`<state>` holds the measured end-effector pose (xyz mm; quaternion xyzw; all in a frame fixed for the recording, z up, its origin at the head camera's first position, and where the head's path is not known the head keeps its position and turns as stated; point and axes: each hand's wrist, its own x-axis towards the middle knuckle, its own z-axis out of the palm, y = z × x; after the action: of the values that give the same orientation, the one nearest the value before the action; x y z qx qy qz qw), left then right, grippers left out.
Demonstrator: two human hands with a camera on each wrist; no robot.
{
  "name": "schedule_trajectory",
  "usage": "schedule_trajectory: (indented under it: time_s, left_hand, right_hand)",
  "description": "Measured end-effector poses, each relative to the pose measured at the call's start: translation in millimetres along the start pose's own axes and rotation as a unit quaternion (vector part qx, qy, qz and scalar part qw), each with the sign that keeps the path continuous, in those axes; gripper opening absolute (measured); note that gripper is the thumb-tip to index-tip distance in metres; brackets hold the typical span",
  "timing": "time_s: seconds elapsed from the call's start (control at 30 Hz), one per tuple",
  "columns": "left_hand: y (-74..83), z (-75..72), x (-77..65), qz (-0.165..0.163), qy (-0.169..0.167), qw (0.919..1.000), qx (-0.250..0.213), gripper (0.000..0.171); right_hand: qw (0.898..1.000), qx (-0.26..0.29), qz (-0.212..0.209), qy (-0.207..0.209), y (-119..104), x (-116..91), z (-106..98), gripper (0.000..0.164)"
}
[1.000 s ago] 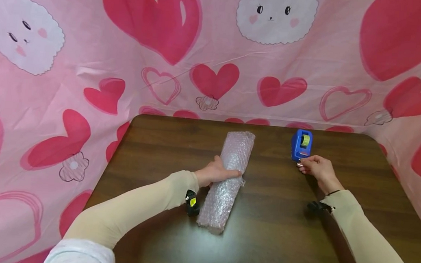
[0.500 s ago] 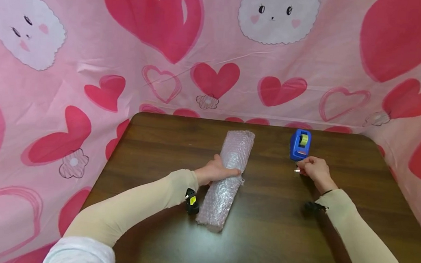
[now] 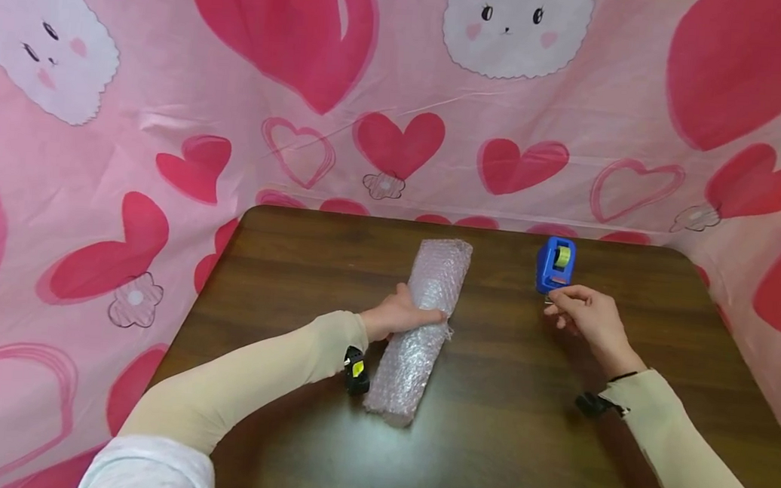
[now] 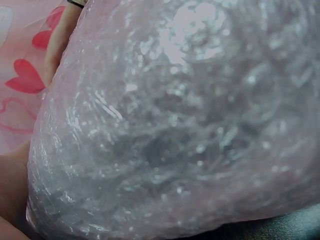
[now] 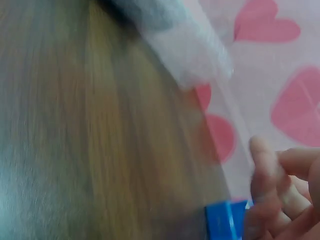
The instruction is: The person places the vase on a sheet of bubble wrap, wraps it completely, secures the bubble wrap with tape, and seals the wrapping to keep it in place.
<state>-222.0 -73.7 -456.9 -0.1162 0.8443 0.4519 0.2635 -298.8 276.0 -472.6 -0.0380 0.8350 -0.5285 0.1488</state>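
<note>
A long bundle in bubble wrap (image 3: 409, 366) lies slantwise on the table, and it fills most of the left wrist view. My left hand (image 3: 399, 316) grips it around the middle, thumb across the top and the other fingers mostly hidden behind it. A blue tape dispenser (image 3: 555, 265) with a yellowish roll of tape (image 3: 563, 257) stands at the back right. At its near end my right hand (image 3: 589, 315) pinches a small, shiny end of tape (image 3: 548, 300) between thumb and forefinger. In the right wrist view the fingers overlap the dispenser's blue corner (image 5: 222, 220).
The brown wood-grain table (image 3: 486, 432) has a rounded back edge. Pink fabric (image 3: 343, 150) with hearts hangs close behind it and along both sides. A black wrist camera (image 3: 357, 370) sits under the left wrist, beside the bundle.
My right hand drew the shiny tape end slightly toward me, then came back up closer to the dispenser's near end. My left hand and the bundle have stayed in place.
</note>
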Motion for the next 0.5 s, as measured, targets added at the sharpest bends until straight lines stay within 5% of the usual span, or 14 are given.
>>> schedule_trajectory:
  time_s: [0.27,0.5]
  left_hand:
    - [0.0,0.6,-1.4,0.004,0.001,1.0000,0.004,0.121]
    - [0.2,0.2,-0.6,0.006,0.006,0.9999,0.005,0.120]
  right_hand:
    - [0.995,0.031,-0.089,-0.024,-14,-8,21,0.050]
    - [0.983,-0.012,-0.177,-0.050,-31,-19,40,0.040]
